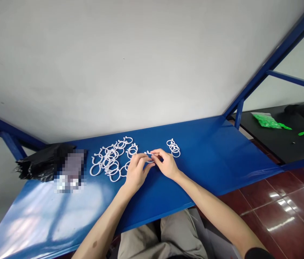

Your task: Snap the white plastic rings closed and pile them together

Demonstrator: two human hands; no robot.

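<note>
Between my two hands is a white ring [150, 160] with small ball-tipped ends, like an open curtain ring. My left hand [138, 171] pinches it from the left, and my right hand [165, 163] grips its right side with fingers pressed together. Part of the ring is hidden behind the fingers. To the left of my left hand lies a loose pile of similar white rings [111, 162], many overlapping. Just beyond my right hand, a smaller group of white rings [174, 148] lies in an overlapping row on the blue table [206, 154].
A black plastic bag [40, 162] lies at the table's left end, beside a pixelated object [73, 165]. Blue metal frame bars [270, 63] rise at both sides against the wall. On a black table [284, 136] at right sits a bag of green pieces [266, 120].
</note>
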